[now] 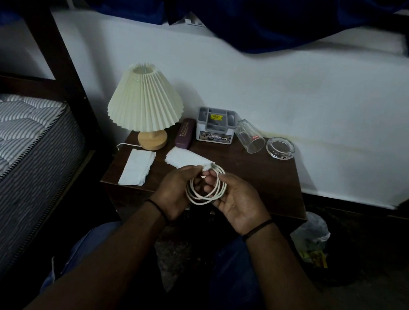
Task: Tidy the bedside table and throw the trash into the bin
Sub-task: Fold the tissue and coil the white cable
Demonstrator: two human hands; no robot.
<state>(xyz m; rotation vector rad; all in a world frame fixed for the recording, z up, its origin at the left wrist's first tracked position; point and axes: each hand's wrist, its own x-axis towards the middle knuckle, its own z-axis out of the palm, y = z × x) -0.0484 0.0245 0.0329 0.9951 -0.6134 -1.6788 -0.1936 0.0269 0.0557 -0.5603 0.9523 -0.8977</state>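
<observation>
Both my hands hold a coiled white cable (213, 196) above the front edge of the dark wooden bedside table (259, 175). My left hand (177, 190) pinches the coil at its top left. My right hand (238, 204) lies palm up under the loops, its fingers curled round them. Two white tissues lie on the table: one (136, 168) at the front left, another (185, 159) partly hidden behind my left hand. A bin lined with a clear plastic bag (312, 232) stands on the floor to the right of the table.
At the back of the table stand a pleated cream lamp (144, 100), a purple glasses case (185, 134), a grey organiser box (215, 125), a tipped clear glass (249, 137) and a glass ashtray (280, 149). A bed with a striped mattress (17, 147) is at the left.
</observation>
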